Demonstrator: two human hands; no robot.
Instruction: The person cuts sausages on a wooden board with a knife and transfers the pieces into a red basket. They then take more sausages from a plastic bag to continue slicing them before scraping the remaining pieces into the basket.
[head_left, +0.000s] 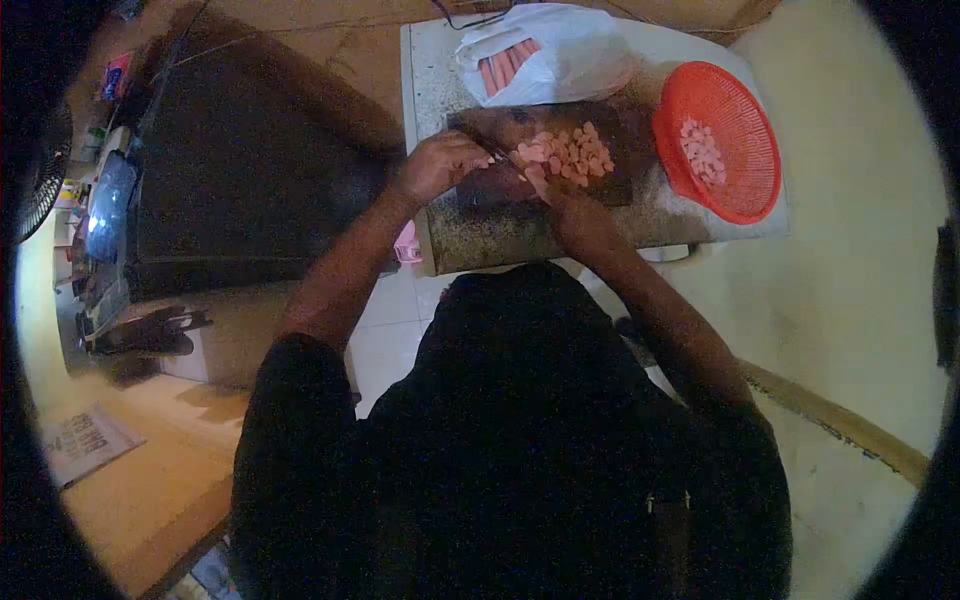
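My left hand [440,168] is closed near the left side of a dark cutting board [600,195], its fingertips pinching what looks like the short end of a sausage [487,161]. To its right, my right hand [572,212] is wrapped around a knife [492,146], whose dark blade points up and left past my left fingertips. The handle is mostly hidden by the hand. Just beyond the blade lies a pile of pink sausage slices [580,152], spread over the middle and right of the board.
Behind the board sits a white plastic bag [585,55] with whole sausages [508,66] showing at its opening. A red basket [745,185] holding cut pieces [702,152] stands at the right of the worn table [480,245]. A wall borders the right side.
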